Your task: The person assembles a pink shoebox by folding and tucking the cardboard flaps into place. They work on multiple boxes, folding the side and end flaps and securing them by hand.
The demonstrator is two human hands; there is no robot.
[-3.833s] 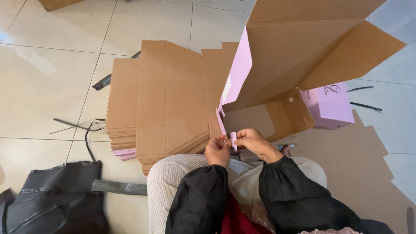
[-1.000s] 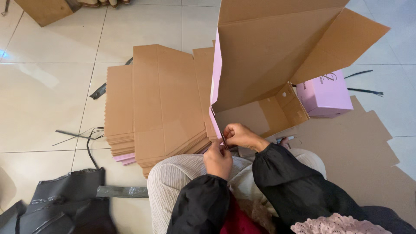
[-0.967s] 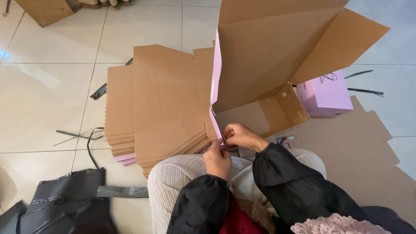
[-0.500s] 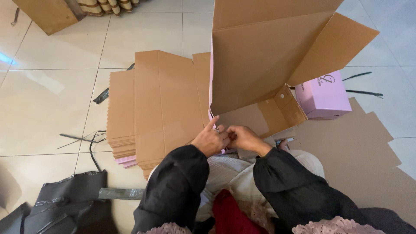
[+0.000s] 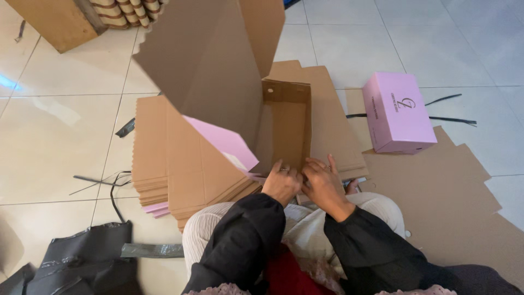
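Observation:
A half-folded cardboard box (image 5: 284, 128), brown inside and pink outside, stands open on my lap with its big lid flap (image 5: 210, 71) raised toward the camera. My left hand (image 5: 281, 183) and my right hand (image 5: 323, 183) sit side by side at the box's near edge, fingers pressing on the front wall. A pink side flap (image 5: 226, 143) hangs out to the left of my hands. Both arms wear black sleeves.
A tall stack of flat brown box blanks (image 5: 164, 158) lies on the tiled floor at the left. A finished pink box (image 5: 397, 112) rests at the right on a flat cardboard sheet (image 5: 447, 191). A black plastic bag (image 5: 82, 262) lies lower left, and black straps (image 5: 103, 180) are scattered about.
The box has tipped down and turned, so its brown inside now faces up. My left hand came forward from my lap to join the right hand at the box's near edge.

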